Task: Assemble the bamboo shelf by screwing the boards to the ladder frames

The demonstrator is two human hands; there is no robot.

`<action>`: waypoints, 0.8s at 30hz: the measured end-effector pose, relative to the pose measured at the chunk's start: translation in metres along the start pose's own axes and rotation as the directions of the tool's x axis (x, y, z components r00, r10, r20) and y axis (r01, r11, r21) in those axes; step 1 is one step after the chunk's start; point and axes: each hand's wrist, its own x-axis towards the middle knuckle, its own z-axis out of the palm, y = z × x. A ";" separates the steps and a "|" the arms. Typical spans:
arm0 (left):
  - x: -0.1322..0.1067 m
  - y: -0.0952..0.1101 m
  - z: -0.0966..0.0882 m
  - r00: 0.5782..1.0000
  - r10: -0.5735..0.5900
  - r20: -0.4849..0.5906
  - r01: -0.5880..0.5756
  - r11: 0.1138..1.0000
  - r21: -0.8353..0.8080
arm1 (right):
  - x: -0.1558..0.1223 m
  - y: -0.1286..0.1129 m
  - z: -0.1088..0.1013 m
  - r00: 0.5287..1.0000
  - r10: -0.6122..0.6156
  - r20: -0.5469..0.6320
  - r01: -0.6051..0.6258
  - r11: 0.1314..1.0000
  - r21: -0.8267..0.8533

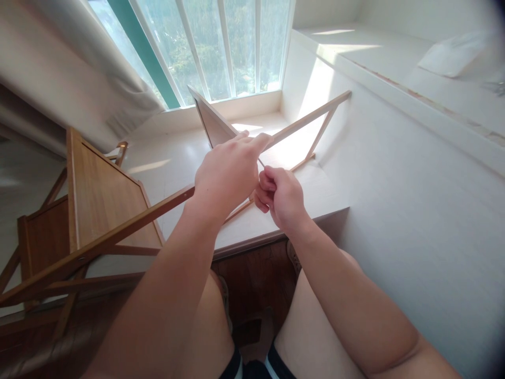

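Observation:
A wooden folding shelf frame point(311, 117) stretches from the lower left to the right-hand wall. My left hand point(231, 163) is closed over its long upper bar, near the middle. Close below it, my right hand point(282, 196) has its fingers curled in a pinch on a thin metal rod point(261, 163), perhaps a hex key. The rod's upper end meets the underside of the bar by my left hand; its lower end is hidden in my fingers. Wooden shelf panels point(108, 197) stand tilted at the left, and another panel point(215, 123) rises behind my left hand.
A pale window ledge point(181, 142) lies under the frame, with a barred window point(240, 47) behind. A beige curtain point(90, 63) hangs at the left. On the right, a white wall point(414, 210) carries a counter with a white packet point(452, 55). Dark wooden flooring point(256, 284) is below.

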 end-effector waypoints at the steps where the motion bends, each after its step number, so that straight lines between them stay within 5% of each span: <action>1: 0.000 0.000 0.000 1.000 0.001 -0.003 -0.001 1.000 -0.001 | 0.001 0.000 -0.001 1.000 -0.011 -0.005 0.011 0.999 -0.030; 7: 0.000 -0.001 0.001 1.000 0.019 -0.006 -0.019 0.999 -0.028 | 0.003 -0.002 -0.008 0.994 -0.112 -0.001 0.103 0.914 -0.392; 13: 0.000 0.000 0.001 1.000 0.007 0.004 -0.007 1.000 -0.024 | 0.003 -0.006 -0.016 0.963 -0.250 0.103 0.239 0.607 -0.758; 20: 0.000 -0.001 0.000 1.000 0.011 0.002 -0.011 1.000 -0.014 | 0.002 -0.010 -0.012 0.921 -0.358 0.154 0.246 0.228 -0.942; 24: 0.000 -0.001 -0.001 1.000 -0.002 0.009 0.002 1.000 -0.013 | 0.000 -0.012 -0.008 0.903 -0.413 0.120 0.217 0.195 -0.957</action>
